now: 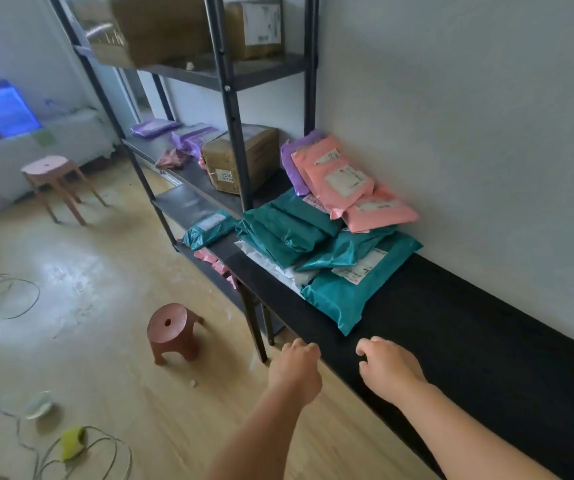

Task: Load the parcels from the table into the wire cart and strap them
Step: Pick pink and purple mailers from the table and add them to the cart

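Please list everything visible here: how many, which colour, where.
table: one, black, along the wall
teal parcels: several, teal, piled on the table's far end
pink parcels: about three, pink, atop the pile
purple parcel: one, purple, behind the pink ones
white parcel: one, white, under the teal ones
rack: one, black, beyond the table
cardboard boxes: three, brown, on the rack
shelf parcels: several, purple, teal, pink, on the rack
stools: two, pink and reddish-brown, on the floor
cables: some, dark and pale, on the floor
left hand: one, empty, near the table's edge
right hand: one, empty, above the table
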Demonstrator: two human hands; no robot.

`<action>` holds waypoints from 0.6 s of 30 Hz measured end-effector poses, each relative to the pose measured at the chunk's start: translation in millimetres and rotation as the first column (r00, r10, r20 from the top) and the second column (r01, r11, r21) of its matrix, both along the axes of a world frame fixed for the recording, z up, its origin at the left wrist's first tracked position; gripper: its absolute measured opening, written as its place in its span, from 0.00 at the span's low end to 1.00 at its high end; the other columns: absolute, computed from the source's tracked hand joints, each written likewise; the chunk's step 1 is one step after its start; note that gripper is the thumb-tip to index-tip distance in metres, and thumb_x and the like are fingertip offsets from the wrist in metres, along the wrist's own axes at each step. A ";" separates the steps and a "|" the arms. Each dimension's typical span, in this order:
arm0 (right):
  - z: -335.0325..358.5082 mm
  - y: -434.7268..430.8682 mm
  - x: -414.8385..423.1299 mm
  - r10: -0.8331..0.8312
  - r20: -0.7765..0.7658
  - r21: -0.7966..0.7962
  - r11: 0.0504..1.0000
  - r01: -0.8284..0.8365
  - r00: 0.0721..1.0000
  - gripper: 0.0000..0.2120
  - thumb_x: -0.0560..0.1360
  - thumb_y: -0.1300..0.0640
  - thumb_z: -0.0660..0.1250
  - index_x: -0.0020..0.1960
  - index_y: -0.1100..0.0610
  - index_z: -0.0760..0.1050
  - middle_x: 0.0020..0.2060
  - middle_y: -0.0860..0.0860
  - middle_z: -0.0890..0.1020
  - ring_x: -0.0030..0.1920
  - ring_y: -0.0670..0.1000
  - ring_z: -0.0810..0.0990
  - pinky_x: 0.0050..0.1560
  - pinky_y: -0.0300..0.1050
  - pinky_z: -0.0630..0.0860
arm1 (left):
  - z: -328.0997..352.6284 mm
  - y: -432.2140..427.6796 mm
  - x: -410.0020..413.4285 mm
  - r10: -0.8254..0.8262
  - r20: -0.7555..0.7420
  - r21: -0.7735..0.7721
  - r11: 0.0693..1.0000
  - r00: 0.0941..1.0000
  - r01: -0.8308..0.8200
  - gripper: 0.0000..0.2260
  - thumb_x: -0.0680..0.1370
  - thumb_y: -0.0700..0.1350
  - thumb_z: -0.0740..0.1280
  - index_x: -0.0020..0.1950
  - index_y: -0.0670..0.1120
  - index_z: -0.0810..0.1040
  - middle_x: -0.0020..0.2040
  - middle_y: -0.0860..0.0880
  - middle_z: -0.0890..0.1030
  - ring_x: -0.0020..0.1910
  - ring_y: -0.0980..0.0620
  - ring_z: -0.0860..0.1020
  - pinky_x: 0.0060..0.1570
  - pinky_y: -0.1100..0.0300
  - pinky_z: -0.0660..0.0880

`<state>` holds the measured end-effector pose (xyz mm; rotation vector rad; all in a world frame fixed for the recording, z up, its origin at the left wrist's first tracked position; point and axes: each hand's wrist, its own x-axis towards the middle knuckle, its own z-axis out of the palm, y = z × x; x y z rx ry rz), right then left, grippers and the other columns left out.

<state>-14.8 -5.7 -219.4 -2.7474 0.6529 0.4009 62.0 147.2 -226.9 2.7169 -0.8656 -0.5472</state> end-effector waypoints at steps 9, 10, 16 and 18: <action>28.8 -44.5 57.1 -0.139 0.118 -0.025 0.989 0.143 0.983 0.07 0.80 0.52 0.61 0.54 0.47 0.76 0.47 0.43 0.78 0.45 0.44 0.78 0.46 0.43 0.79 | 41.4 -59.1 76.6 0.059 0.199 -0.209 0.978 0.978 -0.016 0.13 0.77 0.39 0.59 0.57 0.49 0.78 0.54 0.52 0.77 0.54 0.50 0.76 0.46 0.57 0.73; 32.7 -50.2 64.7 -0.167 0.138 -0.023 0.985 0.172 0.976 0.06 0.80 0.52 0.61 0.53 0.47 0.76 0.47 0.43 0.79 0.44 0.44 0.78 0.46 0.43 0.79 | 46.0 -67.4 85.7 0.063 0.206 -0.237 0.971 0.977 -0.013 0.13 0.77 0.39 0.59 0.57 0.49 0.77 0.54 0.53 0.77 0.54 0.50 0.76 0.45 0.58 0.72; 55.2 -83.6 124.1 -0.319 0.287 0.034 0.946 0.323 0.903 0.06 0.80 0.50 0.61 0.45 0.46 0.74 0.38 0.41 0.79 0.37 0.41 0.77 0.34 0.38 0.73 | 67.6 -113.2 148.0 0.038 0.251 -0.316 0.948 0.967 0.045 0.10 0.78 0.41 0.60 0.57 0.49 0.76 0.53 0.52 0.76 0.54 0.51 0.74 0.49 0.59 0.71; 63.2 -94.5 148.7 -0.370 0.325 0.076 0.928 0.366 0.870 0.08 0.80 0.51 0.61 0.44 0.47 0.74 0.37 0.42 0.79 0.36 0.42 0.77 0.32 0.39 0.71 | 75.2 -128.0 173.7 0.028 0.265 -0.320 0.945 0.964 0.060 0.11 0.77 0.40 0.60 0.58 0.48 0.76 0.54 0.52 0.76 0.55 0.50 0.73 0.50 0.58 0.71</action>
